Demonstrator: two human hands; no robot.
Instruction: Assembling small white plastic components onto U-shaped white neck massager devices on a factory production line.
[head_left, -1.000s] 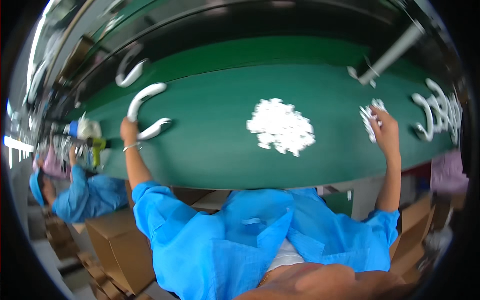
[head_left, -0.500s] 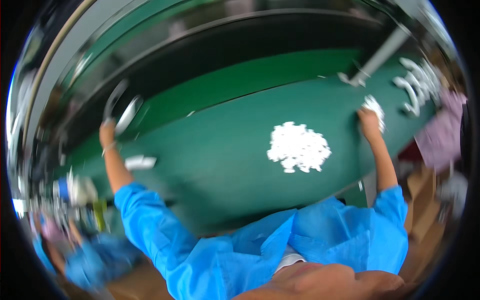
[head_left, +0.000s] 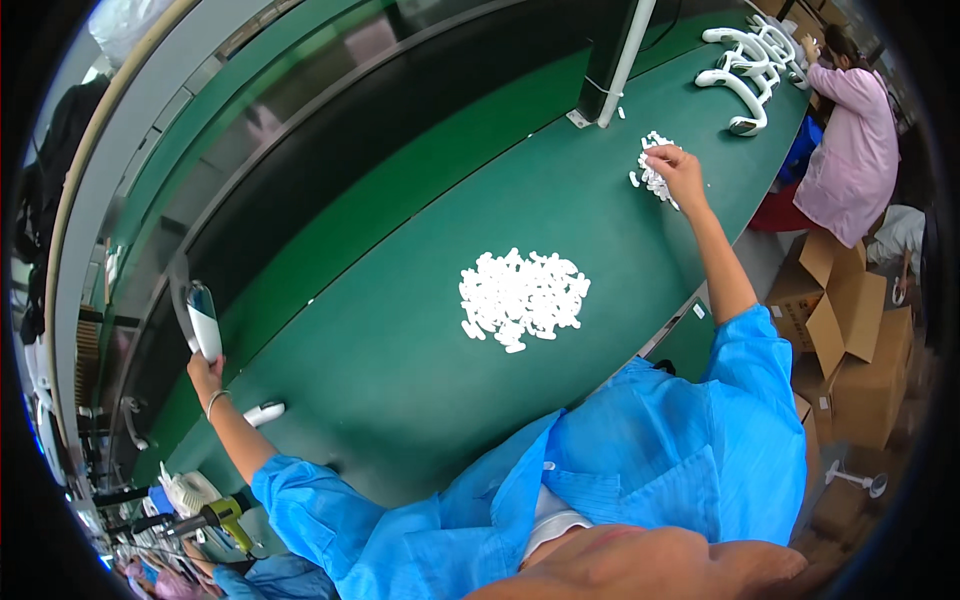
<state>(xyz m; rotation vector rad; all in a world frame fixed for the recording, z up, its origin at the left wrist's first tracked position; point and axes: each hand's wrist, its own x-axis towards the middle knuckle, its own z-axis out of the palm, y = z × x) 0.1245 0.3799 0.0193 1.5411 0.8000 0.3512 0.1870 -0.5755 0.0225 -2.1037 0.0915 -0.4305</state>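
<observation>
White curved plastic part (head_left: 203, 320) is held up in the left hand (head_left: 205, 372), fingers clenched round its lower end, above the far-left edge of the green table (head_left: 400, 360). Long axis runs near upright in the head view, leaning slightly left; the free, grey-faced end points away from the person, toward the dark belt (head_left: 330, 180) beyond the table. Right hand (head_left: 678, 168) is stretched to the table's far-right side, fingertips pinched in a small cluster of white pieces (head_left: 652, 172); whether it grips one I cannot tell.

Risks, as judged: both arms at full reach, so the low one-ended hold could let the part tip or slip. A second white part (head_left: 264, 412) lies beside the left wrist and could be knocked. The larger pile of white pieces (head_left: 522, 297) at table centre could be scattered by a sleeve.
</observation>
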